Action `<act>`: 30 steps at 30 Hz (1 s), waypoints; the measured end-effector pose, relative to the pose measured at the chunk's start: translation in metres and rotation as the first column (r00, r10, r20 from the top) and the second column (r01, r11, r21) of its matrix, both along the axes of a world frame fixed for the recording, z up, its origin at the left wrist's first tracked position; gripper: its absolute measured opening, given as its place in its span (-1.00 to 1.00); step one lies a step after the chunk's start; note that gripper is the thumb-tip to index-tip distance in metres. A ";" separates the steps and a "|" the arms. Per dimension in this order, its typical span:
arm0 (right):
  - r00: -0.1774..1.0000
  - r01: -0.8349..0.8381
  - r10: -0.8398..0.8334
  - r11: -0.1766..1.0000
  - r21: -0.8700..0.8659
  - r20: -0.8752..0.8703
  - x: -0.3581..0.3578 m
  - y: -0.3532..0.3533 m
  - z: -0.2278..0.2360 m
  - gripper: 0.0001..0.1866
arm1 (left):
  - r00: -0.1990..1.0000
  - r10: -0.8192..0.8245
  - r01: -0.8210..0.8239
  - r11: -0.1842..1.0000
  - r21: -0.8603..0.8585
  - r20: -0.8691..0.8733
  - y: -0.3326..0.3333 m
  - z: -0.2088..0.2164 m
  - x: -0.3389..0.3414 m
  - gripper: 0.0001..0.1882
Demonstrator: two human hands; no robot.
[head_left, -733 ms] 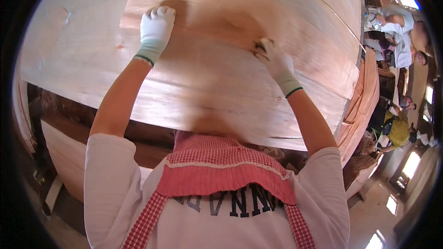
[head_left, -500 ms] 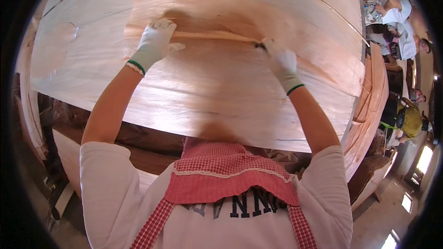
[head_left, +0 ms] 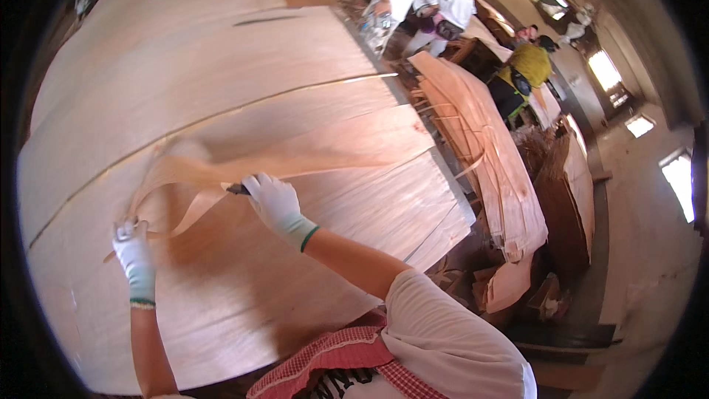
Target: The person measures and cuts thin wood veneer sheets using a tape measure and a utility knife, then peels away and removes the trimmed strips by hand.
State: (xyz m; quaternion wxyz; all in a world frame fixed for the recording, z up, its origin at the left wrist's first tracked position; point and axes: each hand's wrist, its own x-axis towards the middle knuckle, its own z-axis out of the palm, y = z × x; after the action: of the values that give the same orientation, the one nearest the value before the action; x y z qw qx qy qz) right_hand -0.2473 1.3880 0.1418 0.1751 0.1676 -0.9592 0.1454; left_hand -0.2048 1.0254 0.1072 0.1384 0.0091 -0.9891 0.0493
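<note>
From the head camera, my one feed, I look down on a broad, pale wood sheet spread before the wearer. On it lies a thin, peach-toned veneer strip, its left part lifted and curled, blurred along the upper edge, its right part running flat toward the sheet's right-hand edge. I see the left hand, in a white glove, with its fingers closed on the strip's left end. The right hand, also gloved, grasps a small dark tool just beside the lifted veneer; I cannot tell its exact kind. A long, narrow gap crosses the surface beyond both hands. To the right I have a bundle of veneer, and farther off, a co-worker in a yellow-green top and another in white.
</note>
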 end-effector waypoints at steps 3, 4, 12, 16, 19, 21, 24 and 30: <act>0.998 -0.011 0.001 0.989 -0.147 -0.068 0.004 0.032 0.017 -0.80 | 0.945 -0.104 0.102 0.995 -0.021 -0.312 0.047 0.078 -0.008 -0.69; 0.997 -0.018 0.005 0.984 -0.178 -0.073 0.016 0.040 0.026 -0.76 | 0.934 -0.101 0.104 0.995 -0.010 -0.343 0.059 0.103 0.004 -0.66; 0.996 0.023 -0.050 0.932 -0.362 -0.068 0.089 0.092 0.062 -0.72 | 0.809 -0.384 0.473 0.875 0.104 -0.446 0.151 0.168 0.130 -0.50; 0.998 -0.042 0.056 0.918 -0.395 0.025 0.102 0.092 0.061 -0.75 | 0.578 -0.793 0.766 0.444 0.465 -0.194 0.213 0.129 0.173 -0.42; 0.966 -0.147 0.229 0.869 -0.473 0.120 0.123 0.091 0.059 -0.81 | 0.723 -0.688 0.203 0.297 0.933 0.062 0.260 0.067 0.177 -0.50; 0.895 -0.091 0.270 0.890 -0.447 0.354 0.145 0.092 0.064 -0.78 | 0.820 -0.569 -0.080 -0.006 0.997 0.062 0.281 0.038 0.178 -0.51; 0.869 -0.057 0.387 0.697 -0.715 0.308 0.156 0.122 0.043 -0.71 | 0.884 -0.467 -0.348 -0.619 0.704 0.027 0.304 0.018 0.183 -0.51; 0.770 0.244 0.369 0.583 -0.775 0.520 0.140 0.287 0.026 -0.67 | 0.955 -0.131 -0.240 -0.868 0.435 0.267 0.383 -0.057 0.145 -0.42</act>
State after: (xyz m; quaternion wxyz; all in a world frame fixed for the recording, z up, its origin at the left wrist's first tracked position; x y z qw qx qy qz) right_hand -0.1072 1.6747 0.1674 -0.1081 0.0460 -0.7762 0.6194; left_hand -0.0595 1.4086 0.0504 -0.0770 0.2440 -0.2955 -0.9204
